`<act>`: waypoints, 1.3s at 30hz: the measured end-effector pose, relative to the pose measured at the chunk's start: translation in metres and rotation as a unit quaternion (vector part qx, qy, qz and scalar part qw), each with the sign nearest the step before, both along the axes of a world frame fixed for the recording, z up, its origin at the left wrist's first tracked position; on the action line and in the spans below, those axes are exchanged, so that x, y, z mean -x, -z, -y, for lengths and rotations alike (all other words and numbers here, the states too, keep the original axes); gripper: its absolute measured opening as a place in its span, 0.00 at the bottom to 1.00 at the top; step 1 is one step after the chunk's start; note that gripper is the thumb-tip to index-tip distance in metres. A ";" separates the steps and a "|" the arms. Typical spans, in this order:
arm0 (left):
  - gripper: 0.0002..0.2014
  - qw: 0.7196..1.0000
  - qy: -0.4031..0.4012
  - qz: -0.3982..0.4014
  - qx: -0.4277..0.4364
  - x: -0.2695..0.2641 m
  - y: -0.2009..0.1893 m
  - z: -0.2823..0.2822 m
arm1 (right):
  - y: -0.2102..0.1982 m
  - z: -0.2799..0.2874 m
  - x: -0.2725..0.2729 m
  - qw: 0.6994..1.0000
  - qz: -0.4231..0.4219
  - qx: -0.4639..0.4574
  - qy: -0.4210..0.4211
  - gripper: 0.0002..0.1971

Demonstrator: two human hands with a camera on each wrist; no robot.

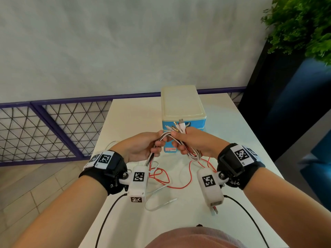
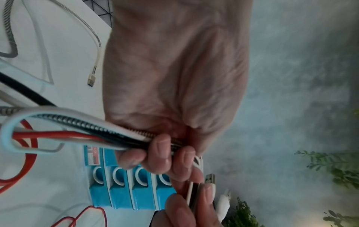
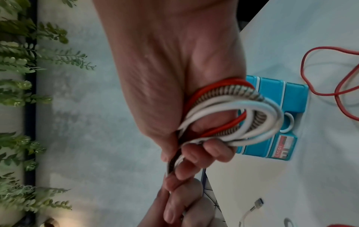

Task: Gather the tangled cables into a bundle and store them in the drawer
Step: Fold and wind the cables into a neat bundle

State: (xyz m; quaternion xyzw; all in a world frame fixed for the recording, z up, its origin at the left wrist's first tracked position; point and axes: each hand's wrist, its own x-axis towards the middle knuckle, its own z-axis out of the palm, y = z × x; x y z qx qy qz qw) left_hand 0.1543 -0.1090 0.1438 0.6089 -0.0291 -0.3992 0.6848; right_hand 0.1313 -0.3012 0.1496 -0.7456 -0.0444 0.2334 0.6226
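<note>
Both hands hold one bundle of cables [image 1: 166,137] in the air above the white table [image 1: 232,126], just in front of the small blue drawer unit [image 1: 182,111] with a cream top. My left hand [image 1: 143,147] grips the bundle's white, red, black and braided strands [image 2: 93,132]. My right hand [image 1: 189,142] grips the folded end, where loops [image 3: 242,107] curl over its fingers and several plugs [image 1: 179,125] stick up. The drawers [image 2: 124,185] look closed. Loose red and white cable tails [image 1: 164,179] trail down onto the table.
A gold-tipped braided cable end [image 2: 91,79] lies on the table to the left, a white plug [image 3: 256,204] nearer me. A purple mesh fence [image 1: 53,126] runs behind the table, and a green plant [image 1: 300,24] stands at the right.
</note>
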 end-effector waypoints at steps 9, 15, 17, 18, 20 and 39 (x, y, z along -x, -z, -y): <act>0.21 0.992 0.090 -0.045 0.077 0.011 0.003 -0.016 | -0.004 0.004 -0.011 0.998 0.011 -0.021 0.062 0.16; 0.17 0.987 0.050 0.127 -0.086 0.015 -0.004 0.006 | 0.003 -0.003 -0.021 0.988 -0.008 -0.050 0.145 0.14; 0.16 0.936 0.028 0.269 -0.227 0.020 -0.007 0.019 | 0.005 -0.006 -0.024 0.983 -0.023 -0.070 0.165 0.14; 0.17 0.893 0.017 0.338 -0.295 0.024 -0.006 0.025 | 0.004 -0.008 -0.024 0.981 -0.031 -0.085 0.171 0.14; 0.17 0.810 -0.013 0.427 -0.403 0.033 -0.003 0.037 | 0.004 -0.011 -0.024 0.974 -0.050 -0.124 0.182 0.16; 0.15 0.631 0.065 0.526 -0.566 0.053 -0.014 0.076 | 0.007 -0.020 -0.009 0.967 -0.117 -0.152 0.165 0.18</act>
